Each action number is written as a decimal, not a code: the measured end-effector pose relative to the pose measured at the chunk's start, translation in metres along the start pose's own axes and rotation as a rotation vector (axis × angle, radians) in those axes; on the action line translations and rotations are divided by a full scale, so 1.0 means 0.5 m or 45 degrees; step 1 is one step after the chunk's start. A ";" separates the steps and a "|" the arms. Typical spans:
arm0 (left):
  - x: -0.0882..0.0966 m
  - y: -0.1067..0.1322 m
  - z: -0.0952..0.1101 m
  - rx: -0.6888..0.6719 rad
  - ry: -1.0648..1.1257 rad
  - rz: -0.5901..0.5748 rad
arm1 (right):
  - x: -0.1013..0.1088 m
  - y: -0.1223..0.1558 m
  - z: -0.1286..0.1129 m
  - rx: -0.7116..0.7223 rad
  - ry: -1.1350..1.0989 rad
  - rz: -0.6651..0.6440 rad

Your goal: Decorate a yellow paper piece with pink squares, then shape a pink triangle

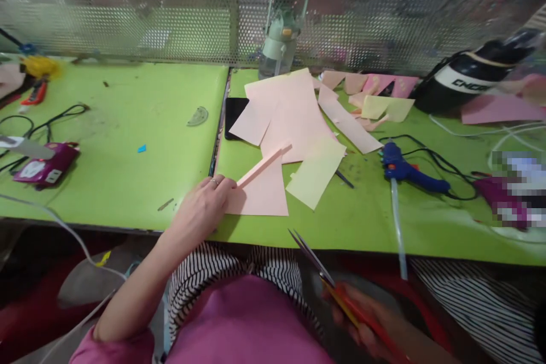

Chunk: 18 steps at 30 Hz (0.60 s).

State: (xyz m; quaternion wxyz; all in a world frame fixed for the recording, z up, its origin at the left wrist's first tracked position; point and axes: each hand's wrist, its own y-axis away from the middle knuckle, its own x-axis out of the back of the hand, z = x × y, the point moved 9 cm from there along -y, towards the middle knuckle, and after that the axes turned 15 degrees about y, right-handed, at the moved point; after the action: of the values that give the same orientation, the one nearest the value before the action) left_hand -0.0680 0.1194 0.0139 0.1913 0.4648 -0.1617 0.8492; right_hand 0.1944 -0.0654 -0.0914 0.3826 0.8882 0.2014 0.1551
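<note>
My left hand [208, 202] is closed over the lower end of a narrow pink paper strip [262, 168], near the table's front edge. The strip slants up to the right across a pink paper sheet [264, 199], which lies partly beneath my fingers. Below the table edge, my right hand [362, 315] grips scissors [326, 278] with red and yellow handles. Their blades point up and left, slightly apart. A pale yellow-green paper piece [316, 173] lies right of the strip, and larger pink sheets [294, 108] are heaped behind it.
A dark phone [232, 116] lies partly under the sheets. At the back stands a green water bottle [279, 40]; a black bottle [464, 77] leans at right. A blue glue gun [409, 168] with cord rests right of the paper. Purple boxes [49, 162] and wires sit at left.
</note>
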 end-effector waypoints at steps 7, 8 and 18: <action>0.038 0.021 -0.020 0.090 0.224 0.031 | 0.012 0.011 -0.019 0.028 0.093 0.117; 0.044 0.022 -0.021 0.080 0.284 0.050 | 0.010 0.004 -0.020 0.046 0.114 0.098; 0.078 0.028 -0.034 0.108 0.553 0.195 | 0.021 0.004 -0.017 0.092 0.144 0.274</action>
State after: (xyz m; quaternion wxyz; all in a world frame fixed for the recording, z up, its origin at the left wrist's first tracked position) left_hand -0.1063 0.1215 0.0370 0.1370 0.2651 -0.1157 0.9474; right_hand 0.2003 -0.0567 -0.0831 0.3196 0.9078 0.1317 0.2376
